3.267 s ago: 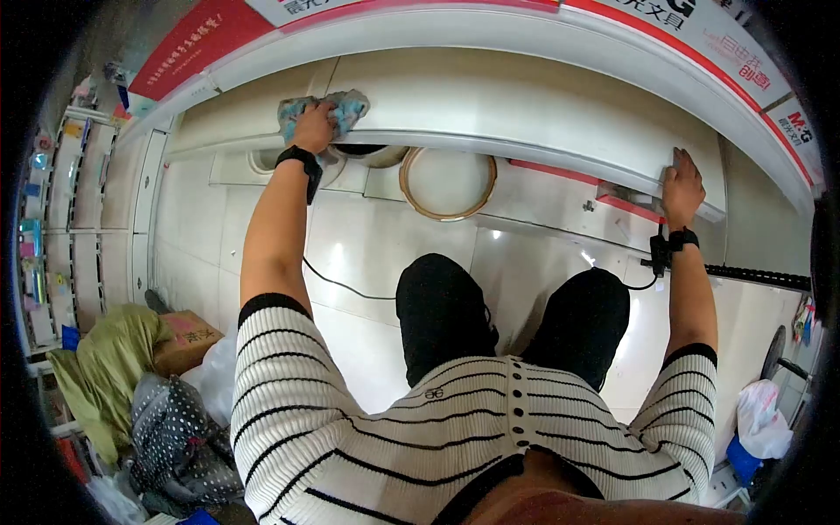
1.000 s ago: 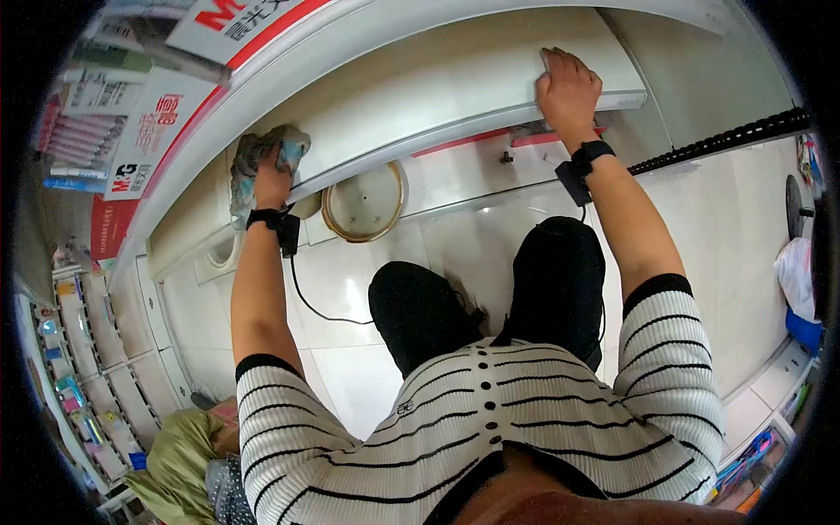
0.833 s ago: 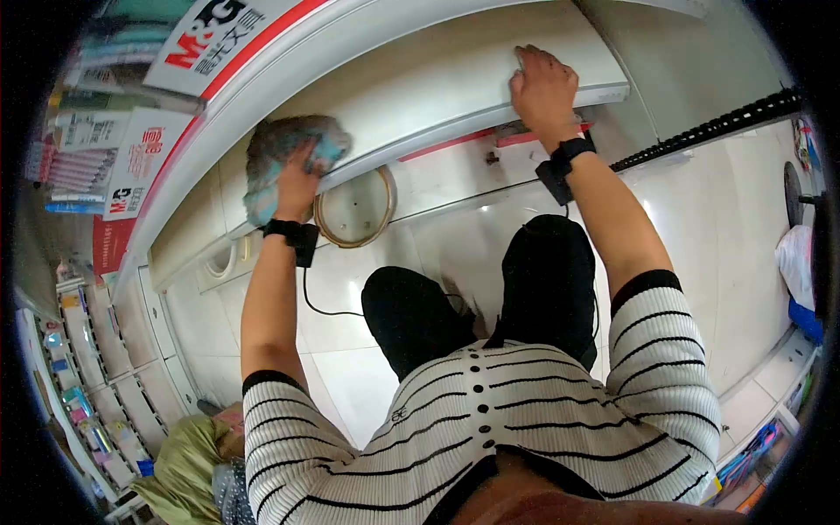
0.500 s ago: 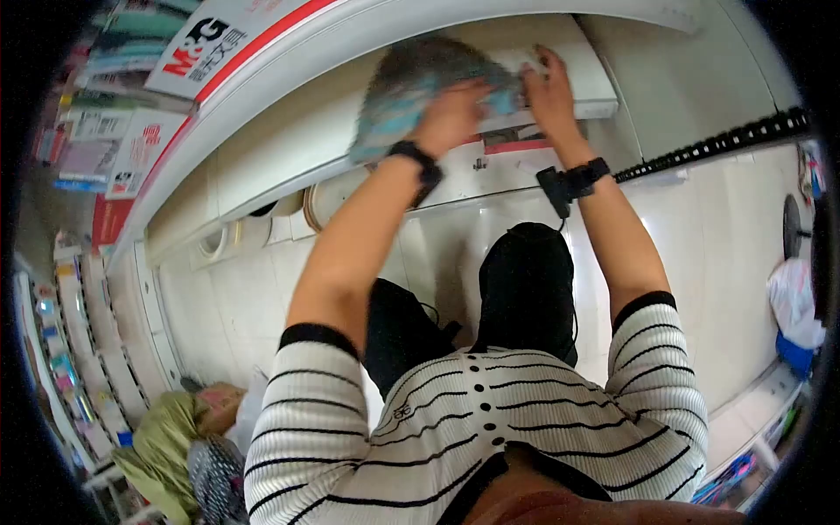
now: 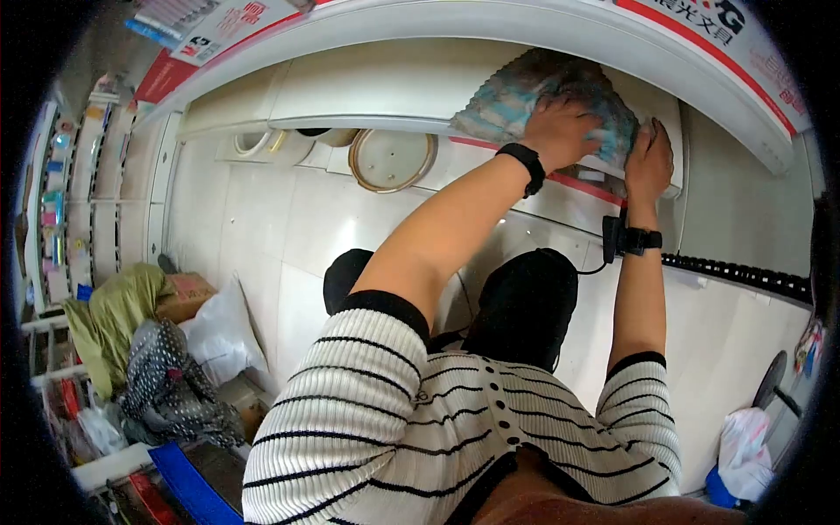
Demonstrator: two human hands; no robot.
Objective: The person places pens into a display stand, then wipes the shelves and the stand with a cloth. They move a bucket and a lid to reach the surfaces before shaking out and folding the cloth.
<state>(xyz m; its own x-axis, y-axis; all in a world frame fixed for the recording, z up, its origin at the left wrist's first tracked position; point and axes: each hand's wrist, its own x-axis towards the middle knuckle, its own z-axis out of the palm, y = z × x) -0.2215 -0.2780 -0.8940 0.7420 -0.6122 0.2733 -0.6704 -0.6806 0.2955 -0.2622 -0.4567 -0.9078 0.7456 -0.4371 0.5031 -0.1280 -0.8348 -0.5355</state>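
A grey-and-light-blue patterned cloth [image 5: 496, 101] with a zigzag edge lies spread on the white shelf board [image 5: 367, 87]. My left hand [image 5: 564, 133] rests on top of it, fingers stretched out and pressing on the fabric. At the cloth's right edge is my right hand [image 5: 649, 164], its fingers extended over the board near the corner and its thumb side against the cloth. I cannot make out a grip there. Both wrists wear black bands, and the right one carries a small black box with a cord.
A curved shelf edge [image 5: 420, 37] with printed labels overhangs the board. Below stand a round brown-rimmed container [image 5: 392, 160] and white rolls. To the left are a green bag [image 5: 118, 324], a white sack [image 5: 226, 332] and a dotted dark cloth [image 5: 175, 385]. A black slotted rail [image 5: 735, 278] is at right.
The view has turned, so hands, cloth and board appear farther right. My left hand, blurred before, now shows clearly on the cloth. My right hand stays beside the cloth near the board's end.
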